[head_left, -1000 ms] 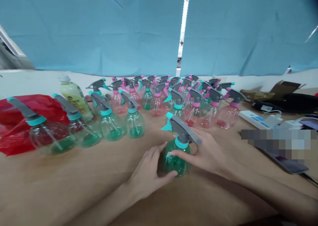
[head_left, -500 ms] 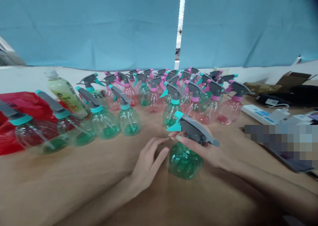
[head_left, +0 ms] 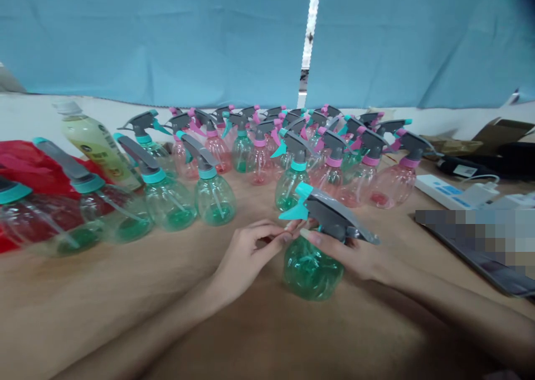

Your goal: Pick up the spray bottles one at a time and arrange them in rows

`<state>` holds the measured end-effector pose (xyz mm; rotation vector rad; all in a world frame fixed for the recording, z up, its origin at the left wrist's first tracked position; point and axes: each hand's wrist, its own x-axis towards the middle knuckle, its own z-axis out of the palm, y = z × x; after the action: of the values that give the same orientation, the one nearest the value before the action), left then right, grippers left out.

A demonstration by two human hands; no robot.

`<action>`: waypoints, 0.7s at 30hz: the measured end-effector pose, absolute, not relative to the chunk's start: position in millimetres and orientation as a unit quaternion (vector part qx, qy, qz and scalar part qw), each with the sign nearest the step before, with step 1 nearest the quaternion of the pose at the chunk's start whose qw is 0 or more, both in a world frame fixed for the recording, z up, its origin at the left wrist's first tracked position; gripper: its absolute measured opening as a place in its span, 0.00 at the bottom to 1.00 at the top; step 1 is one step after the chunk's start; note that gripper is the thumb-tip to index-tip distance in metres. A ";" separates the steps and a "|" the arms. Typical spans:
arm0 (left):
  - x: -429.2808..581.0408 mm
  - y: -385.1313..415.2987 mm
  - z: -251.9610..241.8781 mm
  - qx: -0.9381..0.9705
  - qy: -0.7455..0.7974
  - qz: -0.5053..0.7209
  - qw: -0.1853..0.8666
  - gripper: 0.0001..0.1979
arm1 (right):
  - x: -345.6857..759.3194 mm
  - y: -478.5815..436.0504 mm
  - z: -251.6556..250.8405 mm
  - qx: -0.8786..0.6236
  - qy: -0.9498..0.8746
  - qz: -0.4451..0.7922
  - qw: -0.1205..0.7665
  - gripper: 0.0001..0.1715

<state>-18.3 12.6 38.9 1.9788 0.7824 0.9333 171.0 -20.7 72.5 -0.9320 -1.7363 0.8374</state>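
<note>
A green spray bottle (head_left: 313, 274) with a grey and turquoise trigger head (head_left: 334, 215) stands on the table in front of me. From the right, my right hand (head_left: 355, 254) is closed around its neck, just under the head. My left hand (head_left: 251, 246) is at the bottle's left, thumb and fingers pinched together close to my right fingertips. What lies in that pinch, if anything, is too small to make out. Behind the held bottle stands another green spray bottle (head_left: 292, 188). To the left is a row of green spray bottles, the nearest to my left hand being this one (head_left: 215, 201).
Several pink spray bottles (head_left: 393, 182) and green ones crowd the back of the wooden table (head_left: 175, 285). At left are a drink bottle (head_left: 100, 149) and red plastic (head_left: 42, 168). A power strip (head_left: 443, 193) and a dark flat device (head_left: 472, 263) lie at right.
My left thumb and fingers have closed into a pinch and come nearer the bottle's neck. My right hand keeps its hold on the bottle. The view has shifted slightly.
</note>
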 end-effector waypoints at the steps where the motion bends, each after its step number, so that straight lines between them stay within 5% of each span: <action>1: -18.8 13.3 40.8 0.785 0.307 0.361 0.398 0.11 | 170.6 -20.4 73.2 -0.381 -0.713 0.341 0.481 0.05; 13: -15.3 14.8 45.9 0.798 0.318 0.354 0.370 0.10 | 170.2 -20.7 75.9 -0.398 -0.711 0.348 0.463 0.07; 21: -12.7 12.1 53.3 0.842 0.335 0.339 0.252 0.11 | 172.1 -18.8 70.8 -0.392 -0.720 0.337 0.463 0.07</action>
<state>-12.7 12.1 53.3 2.2915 0.9116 0.9210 172.1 -18.8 70.8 -0.9625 -1.7692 0.8284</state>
